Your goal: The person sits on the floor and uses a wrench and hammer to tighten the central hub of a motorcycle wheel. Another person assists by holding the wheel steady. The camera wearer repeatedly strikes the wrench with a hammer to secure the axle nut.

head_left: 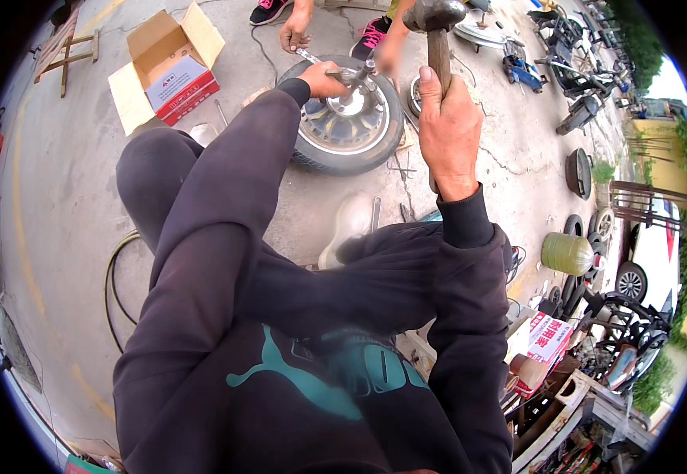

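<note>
My right hand (450, 134) is wrapped round the wooden handle of a hammer (435, 17), its steel head raised at the top of the view. My left hand (321, 79) grips a metal tool (347, 76) at a steel shaft (367, 69) standing on the hub of a wheel with a black tyre (308, 150), lying flat on the concrete. A co-worker's hand (295, 31) holds a shiny wrench (306, 55) just beyond my left hand; their other hand (389, 54), blurred, is behind the shaft.
An open cardboard box (162, 67) sits at upper left, a hose (113, 276) below it. Scooters (564, 55) and a black basin (579, 172) are at upper right. A yellowish jug (564, 254), tyres, boxes and a white car (643, 253) line the right. The co-worker's pink-and-black shoes show at top.
</note>
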Demonstrator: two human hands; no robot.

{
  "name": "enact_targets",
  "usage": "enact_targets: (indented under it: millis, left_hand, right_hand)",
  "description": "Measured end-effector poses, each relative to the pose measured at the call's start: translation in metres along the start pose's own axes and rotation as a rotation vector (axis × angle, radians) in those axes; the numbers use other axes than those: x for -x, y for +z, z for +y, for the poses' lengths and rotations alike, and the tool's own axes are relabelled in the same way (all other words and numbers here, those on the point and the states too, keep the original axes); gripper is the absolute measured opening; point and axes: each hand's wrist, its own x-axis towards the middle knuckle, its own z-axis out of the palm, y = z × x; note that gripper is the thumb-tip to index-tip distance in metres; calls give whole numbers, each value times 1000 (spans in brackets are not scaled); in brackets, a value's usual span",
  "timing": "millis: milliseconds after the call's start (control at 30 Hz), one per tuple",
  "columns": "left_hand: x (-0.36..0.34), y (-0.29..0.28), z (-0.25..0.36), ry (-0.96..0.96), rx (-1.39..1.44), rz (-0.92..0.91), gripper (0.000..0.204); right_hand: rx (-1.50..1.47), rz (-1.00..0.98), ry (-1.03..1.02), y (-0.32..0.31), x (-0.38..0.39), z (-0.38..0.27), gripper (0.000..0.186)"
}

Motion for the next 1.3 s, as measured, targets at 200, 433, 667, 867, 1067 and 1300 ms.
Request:
enact_targets:
  millis: [200, 433, 667, 867, 1067, 1300]
  left_hand:
    - [-16, 5, 3, 30, 46, 4, 37]
    - [-2, -4, 2, -73, 91, -23, 35]
    - [-7, -1, 5, -94, 139, -35, 33]
    - [-8, -5, 4, -67, 140, -67, 35]
    - [-11, 3, 5, -22, 60, -5, 33]
    - [-12, 4, -13, -123, 277, 53, 33]
  right_hand:
    - [-144, 103, -241, 11, 22, 6, 32]
    - [-52, -6, -6, -7, 3, -15, 40]
    - [173, -189, 25, 32, 13, 25, 44]
    - [-77, 42, -8, -17, 3, -19, 43]
    - [112, -197, 113, 34, 5, 30, 49]
    - [-214, 83, -37, -8, 0, -16, 48]
